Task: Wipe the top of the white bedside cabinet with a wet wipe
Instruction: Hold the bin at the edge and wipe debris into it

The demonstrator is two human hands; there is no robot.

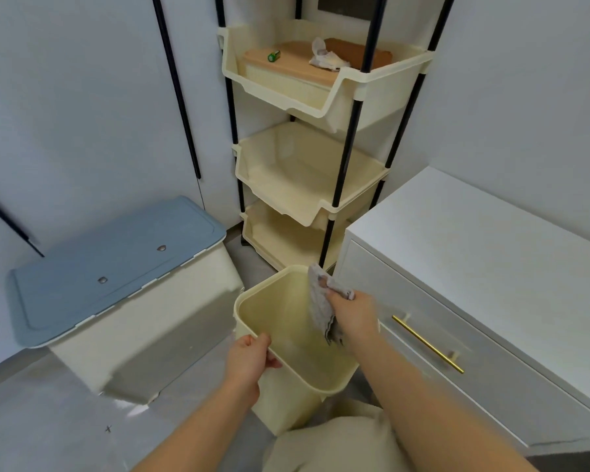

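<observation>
- Head view looks down on two bare forearms reaching forward over a grey floor [65, 420].
- Left hand [249, 361]: its fingers [276, 362] are curled closed over the near-left rim of a cream bin [286, 400], thumb on the outside of the rim and fingertips inside, so the bin is gripped and sits tilted.
- Right hand [353, 313]: its fingers [334, 296] are closed around a crumpled grey wet wipe [322, 310], which bunches above the knuckles and hangs below the hand, over the open mouth of the bin.
- White bedside cabinet [474, 233] stands just to the right of the right-hand fingers; its flat top lies beyond and right of them, apart from the wipe. A gold bar handle [428, 344] crosses its drawer front, near the right wrist.
- Beyond both sets of fingers stands a cream tiered rack [321, 158] on black poles; its top tray holds a box with a tan lid [286, 64], and on that lie a small green battery [274, 56] and a crumpled white cloth [324, 56].
- Left of the left-hand fingers, well apart, sits a cream storage box with a blue lid [113, 264].
</observation>
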